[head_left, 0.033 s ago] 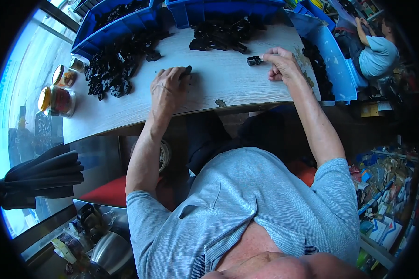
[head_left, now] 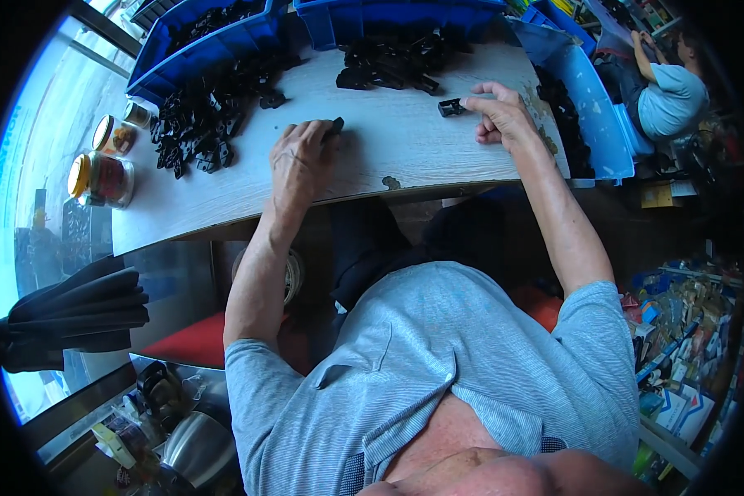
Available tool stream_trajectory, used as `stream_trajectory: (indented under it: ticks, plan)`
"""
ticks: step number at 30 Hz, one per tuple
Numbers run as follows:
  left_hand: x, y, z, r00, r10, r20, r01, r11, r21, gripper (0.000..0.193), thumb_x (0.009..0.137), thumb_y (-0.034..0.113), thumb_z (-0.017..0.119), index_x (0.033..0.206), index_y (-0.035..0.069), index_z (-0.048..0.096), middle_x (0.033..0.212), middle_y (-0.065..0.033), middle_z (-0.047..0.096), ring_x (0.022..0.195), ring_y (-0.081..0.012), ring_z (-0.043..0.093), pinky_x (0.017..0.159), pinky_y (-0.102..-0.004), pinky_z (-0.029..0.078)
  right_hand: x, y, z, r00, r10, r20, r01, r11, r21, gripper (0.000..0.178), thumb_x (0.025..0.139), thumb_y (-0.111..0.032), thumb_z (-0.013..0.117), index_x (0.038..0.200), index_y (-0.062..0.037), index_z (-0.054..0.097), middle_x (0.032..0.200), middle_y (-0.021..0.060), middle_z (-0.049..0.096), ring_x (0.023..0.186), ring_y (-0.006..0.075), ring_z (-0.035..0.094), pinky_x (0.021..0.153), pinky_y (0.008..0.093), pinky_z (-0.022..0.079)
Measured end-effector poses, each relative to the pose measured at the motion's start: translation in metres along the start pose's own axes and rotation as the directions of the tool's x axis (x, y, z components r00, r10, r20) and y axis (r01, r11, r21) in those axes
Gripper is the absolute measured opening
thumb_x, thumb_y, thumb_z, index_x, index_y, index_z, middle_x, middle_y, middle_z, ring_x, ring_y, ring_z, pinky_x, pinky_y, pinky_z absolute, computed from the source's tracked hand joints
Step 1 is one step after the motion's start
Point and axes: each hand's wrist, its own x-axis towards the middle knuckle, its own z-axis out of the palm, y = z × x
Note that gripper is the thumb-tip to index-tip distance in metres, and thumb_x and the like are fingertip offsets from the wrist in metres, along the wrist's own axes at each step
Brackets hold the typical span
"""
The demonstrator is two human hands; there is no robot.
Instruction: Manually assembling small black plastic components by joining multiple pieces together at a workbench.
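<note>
Table: pale wood-grain top.
Black boxy plastic-looking piece: one o'clock, at right hand, fingers narrowed; firm grip, cannot tell.
Left hand: eleven, curled round dark piece.
Black-part heap: ten; second heap twelve; probably much left, finished ones unclear.

The pale table carries heaped black parts and lidded jars.

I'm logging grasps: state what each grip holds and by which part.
The left grip holds a small, dark, plastic-looking piece, exact place hidden. The right grip touches a black, boxy, plastic-looking piece at its right end; whether held cannot be told.
</note>
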Motion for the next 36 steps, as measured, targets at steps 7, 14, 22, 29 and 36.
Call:
stream_trajectory:
  ticks: [7, 14, 22, 29, 36]
  plan:
    - [0.001, 0.025, 0.005, 0.997, 0.077, 0.016, -0.076, 0.994, -0.084, 0.019, 0.088, 0.005, 0.070, 0.107, 0.007, 0.070, 0.098, -0.0127, 0.073, 0.089, -0.0316, 0.070, 0.080, -0.0408, 0.056, -0.001, -0.008, 0.004, 0.990, -0.056, 0.131, 0.084, 0.972, -0.218, 0.044, 0.085, -0.015, 0.078, 0.127, -0.0099, 0.065, 0.060, -0.0018, 0.056, 0.046, 0.0065, 0.054, 0.043, 0.0255, 0.050]
    - [0.030, 0.059, 0.034, 0.989, 0.074, -0.129, -0.111, 0.944, -0.312, 0.029, 0.089, 0.003, 0.065, 0.118, 0.005, 0.069, 0.099, -0.0144, 0.070, 0.086, -0.0335, 0.070, 0.075, -0.0420, 0.057, -0.011, -0.011, 0.014, 0.988, -0.060, 0.142, 0.108, 0.925, -0.363, 0.037, 0.087, -0.015, 0.076, 0.123, -0.0116, 0.067, 0.060, -0.0018, 0.056, 0.044, 0.0066, 0.052, 0.041, 0.0244, 0.045]
    - [0.060, 0.080, 0.063, 0.963, 0.270, -0.027, -0.268, 0.932, -0.243, 0.026, 0.093, 0.002, 0.065, 0.117, 0.008, 0.074, 0.111, -0.0143, 0.071, 0.092, -0.0311, 0.072, 0.074, -0.0380, 0.061, -0.009, -0.002, 0.019, 0.964, -0.016, 0.266, 0.110, 0.932, -0.344, 0.036, 0.088, -0.015, 0.070, 0.124, -0.0154, 0.069, 0.061, -0.0015, 0.054, 0.046, 0.0083, 0.050, 0.044, 0.0272, 0.044]
    - [0.052, 0.075, 0.063, 0.958, 0.281, 0.051, -0.255, 0.922, -0.290, 0.036, 0.093, -0.002, 0.064, 0.125, 0.010, 0.071, 0.120, -0.0137, 0.068, 0.098, -0.0309, 0.072, 0.083, -0.0379, 0.062, -0.011, -0.003, 0.021, 0.958, -0.059, 0.280, 0.156, 0.929, -0.337, 0.036, 0.087, -0.011, 0.069, 0.123, -0.0116, 0.068, 0.059, -0.0020, 0.053, 0.043, 0.0087, 0.048, 0.040, 0.0267, 0.039]
    - [0.051, 0.077, 0.064, 0.935, 0.335, 0.116, -0.303, 0.925, -0.229, 0.045, 0.090, -0.002, 0.066, 0.133, 0.012, 0.067, 0.126, -0.0126, 0.067, 0.108, -0.0294, 0.070, 0.091, -0.0357, 0.061, -0.017, -0.005, 0.021, 0.956, -0.092, 0.279, 0.181, 0.932, -0.314, 0.035, 0.086, -0.006, 0.067, 0.121, -0.0094, 0.069, 0.055, -0.0039, 0.049, 0.042, 0.0086, 0.047, 0.037, 0.0261, 0.036]
